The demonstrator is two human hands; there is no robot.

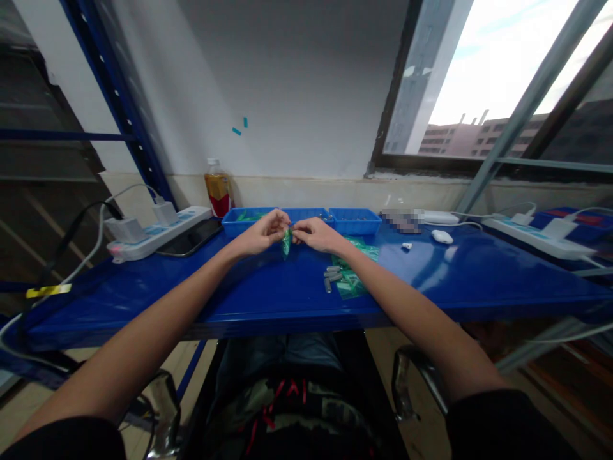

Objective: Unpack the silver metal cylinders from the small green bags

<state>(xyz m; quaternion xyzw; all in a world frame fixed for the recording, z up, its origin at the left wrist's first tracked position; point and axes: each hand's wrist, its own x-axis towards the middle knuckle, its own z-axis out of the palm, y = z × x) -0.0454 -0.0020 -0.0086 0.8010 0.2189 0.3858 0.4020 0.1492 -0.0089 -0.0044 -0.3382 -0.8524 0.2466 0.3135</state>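
Between my two hands hangs a small green plastic bag (286, 245), above the blue tabletop (268, 287). My left hand (265, 232) pinches its upper left side. The fingers of my right hand (313, 234) are closed at its upper right edge. What is inside the bag is too small to tell. Below my right wrist lie more green plastic bags (352, 284), partly covered by the forearm. Several small metal cylinders (331, 276) rest beside those bags.
Blue trays (355, 221) line the wall, one holding green pieces. A drink bottle (218, 188), a black phone (189, 237) and a power strip (160, 233) stand left. An earbud case (442, 237), a loose earbud (407, 246) and another power strip (541, 237) lie right.
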